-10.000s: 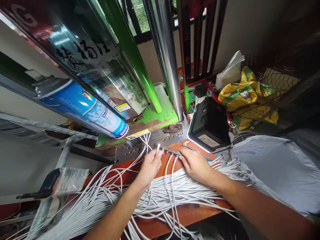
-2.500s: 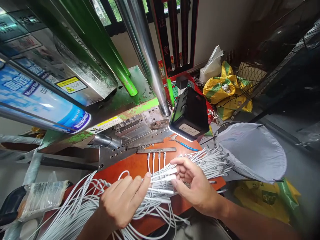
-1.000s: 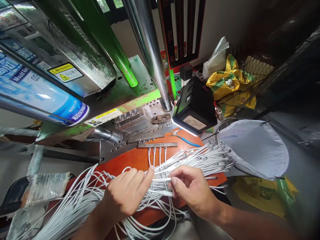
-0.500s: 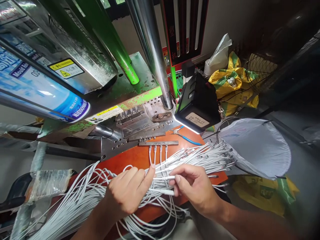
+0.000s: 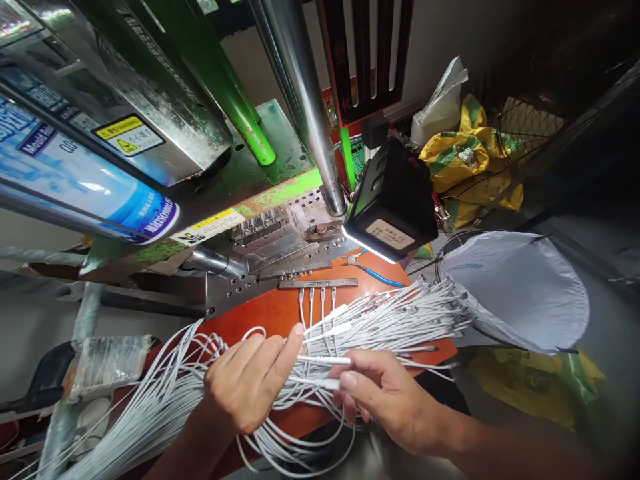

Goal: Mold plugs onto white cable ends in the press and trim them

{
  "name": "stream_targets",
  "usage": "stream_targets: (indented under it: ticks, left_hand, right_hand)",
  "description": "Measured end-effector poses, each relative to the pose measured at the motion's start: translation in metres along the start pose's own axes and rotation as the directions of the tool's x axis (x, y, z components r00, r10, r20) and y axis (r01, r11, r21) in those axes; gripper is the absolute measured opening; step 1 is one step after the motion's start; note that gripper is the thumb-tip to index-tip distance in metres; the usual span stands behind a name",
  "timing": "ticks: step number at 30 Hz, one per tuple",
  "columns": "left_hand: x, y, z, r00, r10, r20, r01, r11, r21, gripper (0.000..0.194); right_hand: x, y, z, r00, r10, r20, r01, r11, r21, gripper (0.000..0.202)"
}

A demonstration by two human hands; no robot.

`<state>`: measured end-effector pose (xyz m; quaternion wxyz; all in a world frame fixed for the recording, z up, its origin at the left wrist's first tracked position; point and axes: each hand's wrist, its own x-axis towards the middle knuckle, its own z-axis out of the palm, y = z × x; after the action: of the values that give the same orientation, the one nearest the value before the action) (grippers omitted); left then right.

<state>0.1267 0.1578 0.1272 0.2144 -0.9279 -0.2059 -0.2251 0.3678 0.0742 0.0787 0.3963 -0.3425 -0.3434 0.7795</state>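
Observation:
My left hand (image 5: 253,380) is closed around several white cables, whose thick moulded ends stick out to the right past its thumb. Fanned apart, these ends include an upper one (image 5: 340,329) and a middle one (image 5: 336,361). My right hand (image 5: 395,403) has thumb and fingers closed on the tip of the lowest cable end (image 5: 325,384). Just beyond lies a metal bar (image 5: 318,284) with several cable plugs set along its near edge. Beneath both hands a large bundle of white cables (image 5: 145,393) runs across the orange table (image 5: 250,313).
A press with a steel die (image 5: 280,247) stands ahead, below a green plate and a steel column (image 5: 305,100). Blue-handled pliers (image 5: 377,275) lie near a black lamp (image 5: 395,207). To the right are a white cloth-lined hoop (image 5: 520,287) and yellow sacks (image 5: 455,160).
My right hand has moved down from a middle cable end to the lowest one. The upper ends now show free of its fingers. My left hand keeps its grip.

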Motion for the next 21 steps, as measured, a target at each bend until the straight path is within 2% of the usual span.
stream_targets:
  ticks: [2, 4, 8, 13, 17, 21]
  left_hand:
    - [-0.001, -0.001, 0.002, 1.0, 0.005, -0.019, -0.005, 1.0, 0.008, 0.038]
    - [-0.001, -0.001, 0.002, 1.0, 0.018, 0.001, -0.018, 0.999, 0.029, 0.04]
    - [0.001, 0.004, -0.001, 0.994, -0.022, 0.107, 0.018, 0.999, 0.036, 0.044]
    - [0.003, 0.012, -0.003, 0.982, -0.098, 0.163, 0.091, 0.995, 0.048, 0.052]
    - [0.002, 0.009, -0.003, 0.988, -0.078, 0.132, 0.074, 0.997, 0.036, 0.049]
    - [0.001, 0.009, -0.002, 0.998, -0.011, 0.068, 0.011, 1.0, -0.006, 0.039]
  right_hand:
    - [0.0, 0.004, 0.004, 1.0, 0.021, 0.012, -0.022, 0.999, 0.037, 0.044]
    - [0.0, 0.006, 0.006, 0.999, 0.005, -0.039, -0.003, 0.999, 0.039, 0.041]
    - [-0.002, 0.005, 0.006, 0.989, -0.063, -0.136, 0.048, 0.993, -0.109, 0.037]
    - [-0.006, 0.002, 0.004, 0.982, -0.097, -0.162, 0.054, 0.967, -0.247, 0.034]
    - [-0.001, -0.001, -0.005, 0.989, -0.051, -0.139, 0.034, 0.992, -0.121, 0.036]
    - [0.011, -0.007, -0.013, 0.975, -0.082, -0.206, 0.075, 0.996, -0.042, 0.046]
